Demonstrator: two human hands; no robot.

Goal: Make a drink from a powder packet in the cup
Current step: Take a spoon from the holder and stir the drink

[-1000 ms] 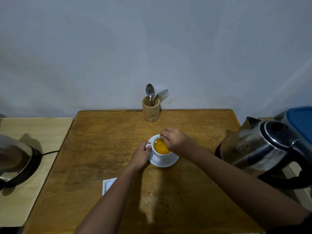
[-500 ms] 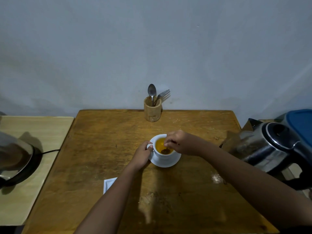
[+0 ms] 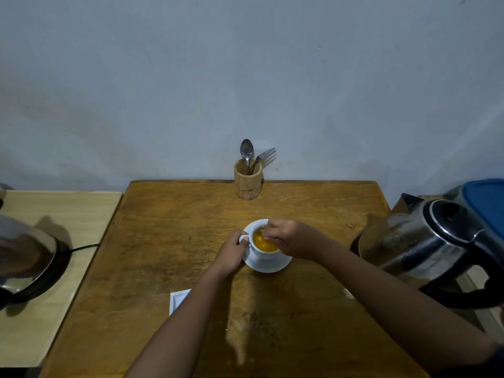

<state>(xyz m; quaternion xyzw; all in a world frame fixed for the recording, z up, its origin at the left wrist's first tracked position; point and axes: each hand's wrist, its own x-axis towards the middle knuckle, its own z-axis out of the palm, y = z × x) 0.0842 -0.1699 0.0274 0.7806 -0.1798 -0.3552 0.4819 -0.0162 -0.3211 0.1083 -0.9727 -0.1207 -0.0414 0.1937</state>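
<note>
While my left hand [image 3: 233, 253] pinches the handle of the cup [image 3: 260, 248], my right hand [image 3: 290, 238] hangs over the rim with its fingertips [image 3: 268, 236] drawn together above the drink [image 3: 263, 242]. I cannot make out what those fingertips are closed on; something thin seems to dip toward the liquid, but it is too small and too blurred to name. My left grip is clenched on the handle, thumb on top.

The cup is white and stands on a white saucer [image 3: 268, 264], a little beyond the middle of the wooden table [image 3: 169, 241]. It holds orange-yellow liquid nearly up to the rim. My right wrist crosses the near right edge of the saucer.

Beside my left forearm, near the front of the table, lies a white packet [image 3: 177, 298], flat, partly hidden under the arm. I cannot tell from here whether it is torn.

At the far edge of the table, against the wall, a wooden holder [image 3: 247, 182] stands upright with a spoon [image 3: 247, 152] and a fork [image 3: 263, 156] in it, handles down. A steel kettle [image 3: 425, 241] with a black handle sits off the right edge of the table, spout pointing toward the wall. On the paler side table [image 3: 54, 309] to my left sits a round metal appliance [image 3: 24, 257] with a black cord.
</note>
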